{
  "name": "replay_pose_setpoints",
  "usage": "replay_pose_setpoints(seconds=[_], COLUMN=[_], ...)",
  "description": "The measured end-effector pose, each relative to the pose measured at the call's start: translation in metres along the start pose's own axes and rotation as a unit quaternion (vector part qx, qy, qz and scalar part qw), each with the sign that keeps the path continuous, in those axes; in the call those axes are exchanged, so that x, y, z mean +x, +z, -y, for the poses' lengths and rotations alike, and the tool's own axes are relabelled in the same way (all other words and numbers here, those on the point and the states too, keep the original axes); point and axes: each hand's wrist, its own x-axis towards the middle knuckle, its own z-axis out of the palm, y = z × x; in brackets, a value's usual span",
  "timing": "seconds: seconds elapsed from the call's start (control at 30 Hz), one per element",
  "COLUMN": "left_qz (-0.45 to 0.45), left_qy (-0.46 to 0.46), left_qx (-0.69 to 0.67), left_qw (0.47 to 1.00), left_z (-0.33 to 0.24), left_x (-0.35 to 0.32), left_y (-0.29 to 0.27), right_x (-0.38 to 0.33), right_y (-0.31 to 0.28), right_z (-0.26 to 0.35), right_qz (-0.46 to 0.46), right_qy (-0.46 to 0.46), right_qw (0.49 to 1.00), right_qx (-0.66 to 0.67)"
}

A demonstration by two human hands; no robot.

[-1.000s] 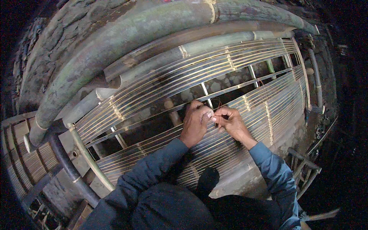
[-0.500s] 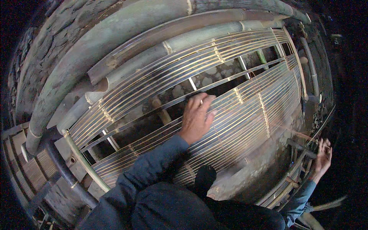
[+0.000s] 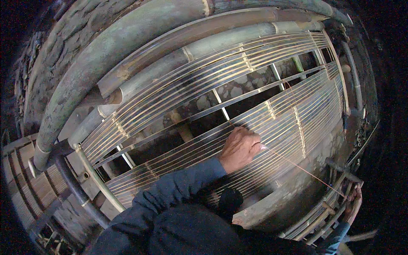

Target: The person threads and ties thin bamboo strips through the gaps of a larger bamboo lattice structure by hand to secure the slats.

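Roughly, notes on what shows:

Left hand: left hand (image 3: 240, 148) lies knuckles-up on the lower band of thin bamboo slats (image 3: 272, 140), near the middle of the frame; fingers curled tight, pinching a thin reddish cord (image 3: 304, 170) where it meets the slats.

Right hand: right hand (image 3: 353, 202) is well apart from the left, out past the frame's lower right corner; fingers closed round the far end of the cord, though small and dim in the picture.

Cord: runs taut and straight from the left hand's fingertips down to the right hand, crossing the lower slats and the grey stone edge (image 3: 297, 191) beneath them.

Frame: bamboo frame (image 3: 140, 85) of slats in two bands, upper and lower, with an open gap between them; cross bindings (image 3: 299, 131) tie the slats at intervals.

Behind the gap: upright pale sticks (image 3: 221, 108) and rough stones (image 3: 238, 87) show through the opening.

Along the upper edge: thick green-grey bamboo poles (image 3: 102, 63), stacked and curving over the upper band.

Left edge: dark pipe (image 3: 74, 187) bends down the frame's left corner, beside wooden planks (image 3: 25, 182).

In the way: blue sleeve (image 3: 170, 195) of the left arm covers part of the lower band; dark clothing fills the bottom of the view.

Containers: cannot tell any.
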Motion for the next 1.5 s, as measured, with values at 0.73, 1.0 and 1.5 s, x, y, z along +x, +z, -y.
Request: replay_pose_setpoints(seconds=[0.73,1.0,1.5], left_qz=[-0.248,-0.210,-0.286], left_qy=[-0.196,-0.259,-0.191], left_qx=[-0.033,0.056,-0.083], left_qw=[0.948,0.941,0.935], left_z=[0.107,0.131,0.107], left_x=[0.013,0.027,0.007], left_y=[-0.064,-0.034,-0.054], right_x=[-0.135,-0.142,-0.137], right_y=[0.536,0.572,0.558], right_z=[-0.117,-0.174,-0.135], right_qz=[0.501,0.463,0.564], right_qy=[-0.478,-0.563,-0.072], right_qw=[0.597,0.446,0.691], right_qx=[-0.405,-0.519,-0.446])
